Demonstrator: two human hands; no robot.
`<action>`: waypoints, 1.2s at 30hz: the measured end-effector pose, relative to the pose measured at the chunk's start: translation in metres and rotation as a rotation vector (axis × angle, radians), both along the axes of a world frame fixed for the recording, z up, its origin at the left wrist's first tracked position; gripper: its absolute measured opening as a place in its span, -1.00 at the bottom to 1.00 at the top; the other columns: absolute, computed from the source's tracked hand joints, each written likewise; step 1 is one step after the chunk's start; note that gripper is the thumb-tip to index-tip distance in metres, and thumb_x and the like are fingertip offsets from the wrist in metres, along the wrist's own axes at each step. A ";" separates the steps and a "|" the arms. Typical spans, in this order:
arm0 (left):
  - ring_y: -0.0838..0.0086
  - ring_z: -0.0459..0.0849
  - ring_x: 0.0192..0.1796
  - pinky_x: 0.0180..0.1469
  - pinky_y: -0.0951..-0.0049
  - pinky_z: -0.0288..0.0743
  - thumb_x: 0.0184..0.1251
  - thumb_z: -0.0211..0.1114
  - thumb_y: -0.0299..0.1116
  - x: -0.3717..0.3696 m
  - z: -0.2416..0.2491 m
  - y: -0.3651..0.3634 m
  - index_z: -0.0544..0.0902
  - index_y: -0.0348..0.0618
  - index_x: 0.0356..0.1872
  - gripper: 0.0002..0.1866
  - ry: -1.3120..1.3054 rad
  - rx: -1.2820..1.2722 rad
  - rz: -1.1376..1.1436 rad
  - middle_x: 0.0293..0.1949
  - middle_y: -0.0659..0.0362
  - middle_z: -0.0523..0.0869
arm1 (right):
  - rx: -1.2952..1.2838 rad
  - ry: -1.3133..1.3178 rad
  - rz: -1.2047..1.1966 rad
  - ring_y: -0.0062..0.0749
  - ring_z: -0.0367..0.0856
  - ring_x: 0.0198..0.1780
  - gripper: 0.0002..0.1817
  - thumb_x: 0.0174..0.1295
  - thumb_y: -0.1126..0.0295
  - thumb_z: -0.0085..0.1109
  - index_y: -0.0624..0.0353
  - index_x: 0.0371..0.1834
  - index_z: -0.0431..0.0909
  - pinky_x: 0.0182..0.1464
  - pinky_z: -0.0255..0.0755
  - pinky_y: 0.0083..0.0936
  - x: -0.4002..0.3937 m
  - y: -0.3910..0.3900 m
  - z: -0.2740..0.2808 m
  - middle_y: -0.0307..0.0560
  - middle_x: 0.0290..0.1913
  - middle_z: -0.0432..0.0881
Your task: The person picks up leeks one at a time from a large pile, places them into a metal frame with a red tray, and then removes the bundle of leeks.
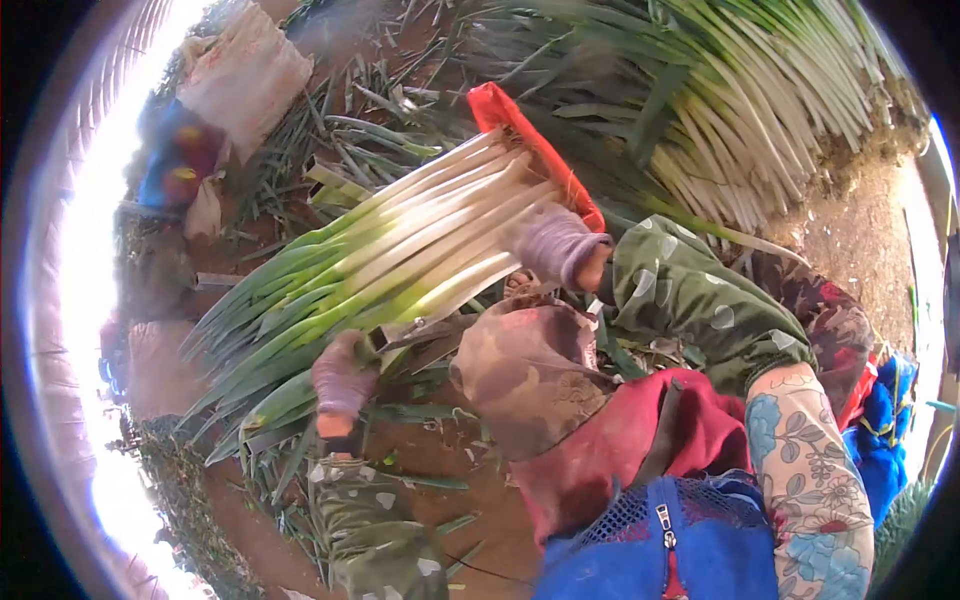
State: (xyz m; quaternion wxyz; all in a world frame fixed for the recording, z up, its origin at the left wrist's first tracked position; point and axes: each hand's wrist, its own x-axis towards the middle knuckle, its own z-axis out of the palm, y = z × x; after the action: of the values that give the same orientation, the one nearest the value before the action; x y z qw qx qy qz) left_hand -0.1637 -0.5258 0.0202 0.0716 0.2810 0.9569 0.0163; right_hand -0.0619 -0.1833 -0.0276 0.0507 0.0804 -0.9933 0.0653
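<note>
A broad bundle of long green onions lies slanting in front of me, white root ends at upper right and green leaves at lower left. My right hand, in a pale purple glove, is closed over the white stalks near the roots; its fingertips are partly blurred. A red padded strip stands along the root ends. At the leaf side, my left hand, gloved alike, is closed beside the lower edge of the bundle. It meets the end of a flat bar with a bolt; what its fingers hold is hidden.
A large pile of green onions fills the upper right. Cut leaves litter the brown ground. A pale sack and a blue-and-red bag sit at upper left. My camouflage-covered knee is close below the bundle.
</note>
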 end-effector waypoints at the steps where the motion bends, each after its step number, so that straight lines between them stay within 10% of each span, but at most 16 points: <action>1: 0.11 0.65 -0.16 -0.12 0.22 0.52 -0.19 0.45 -0.25 0.001 -0.002 0.008 0.56 0.07 -0.13 -0.53 -0.018 -0.056 0.035 -0.26 0.04 0.68 | 0.032 -0.287 -0.060 -0.20 0.65 -0.17 -0.72 0.02 0.37 0.14 0.02 -0.15 0.58 -0.08 0.36 -0.28 -0.003 0.000 -0.008 -0.14 -0.28 0.67; 5: 0.09 0.66 -0.19 -0.16 0.19 0.53 -0.22 0.50 -0.18 -0.014 -0.028 0.009 0.56 0.12 -0.12 -0.49 -0.141 0.123 -0.085 -0.32 0.04 0.69 | 0.258 -0.360 -0.125 -0.23 0.68 -0.32 -0.88 0.00 0.38 0.14 0.03 -0.42 0.67 -0.15 0.36 -0.25 0.000 0.000 0.007 -0.10 -0.39 0.68; 9: 0.27 0.70 -0.29 -0.23 0.39 0.54 -0.21 0.52 -0.18 -0.014 -0.023 0.012 0.57 0.08 -0.13 -0.50 -0.121 -0.105 -0.051 -0.35 0.14 0.72 | 0.256 -0.317 -0.149 -0.23 0.69 -0.28 -0.83 0.04 0.45 0.09 0.05 -0.35 0.68 -0.14 0.38 -0.25 -0.004 0.000 0.000 -0.08 -0.35 0.69; 19: 0.47 0.70 -0.30 -0.19 0.50 0.54 -0.29 0.58 -0.15 -0.024 -0.044 0.003 0.60 0.03 -0.10 -0.42 -0.086 0.060 -0.064 -0.33 0.21 0.75 | 0.024 -0.512 -0.209 -0.08 0.66 -0.15 -0.71 -0.06 0.31 0.21 0.05 -0.21 0.68 -0.12 0.48 -0.25 -0.014 0.005 -0.006 -0.04 -0.28 0.68; 21: 0.52 0.69 -0.27 -0.17 0.53 0.53 -0.22 0.55 -0.25 -0.024 -0.044 0.003 0.60 -0.04 -0.11 -0.48 -0.128 0.101 -0.046 -0.29 0.22 0.75 | -0.184 -0.225 -0.230 -0.09 0.66 -0.16 -0.72 -0.08 0.35 0.23 0.05 -0.23 0.68 -0.13 0.51 -0.24 -0.006 0.000 -0.006 -0.02 -0.28 0.68; 26: 0.44 0.70 -0.26 -0.17 0.49 0.53 -0.16 0.53 -0.19 -0.044 -0.050 -0.004 0.60 -0.06 -0.18 -0.54 -0.379 0.442 -0.040 -0.27 0.13 0.73 | 0.046 -0.478 -0.199 -0.11 0.64 -0.12 -0.68 -0.09 0.39 0.25 0.08 -0.18 0.64 -0.07 0.50 -0.23 -0.010 -0.011 0.005 -0.04 -0.24 0.67; 36: 0.33 0.70 -0.24 -0.18 0.38 0.55 -0.18 0.50 -0.04 -0.027 -0.063 -0.009 0.65 0.05 -0.17 -0.52 -0.006 0.013 -0.045 -0.27 0.17 0.73 | 0.038 -0.522 -0.216 -0.17 0.68 -0.20 -0.83 -0.06 0.36 0.26 0.05 -0.35 0.69 -0.24 0.53 -0.29 -0.021 -0.010 -0.002 -0.11 -0.30 0.70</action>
State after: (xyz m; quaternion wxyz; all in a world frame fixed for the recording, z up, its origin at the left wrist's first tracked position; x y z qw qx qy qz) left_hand -0.1910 -0.5346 -0.0425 0.0732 0.3029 0.9499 0.0219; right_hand -0.0827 -0.1934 -0.0298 -0.2019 -0.0446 -0.9766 0.0595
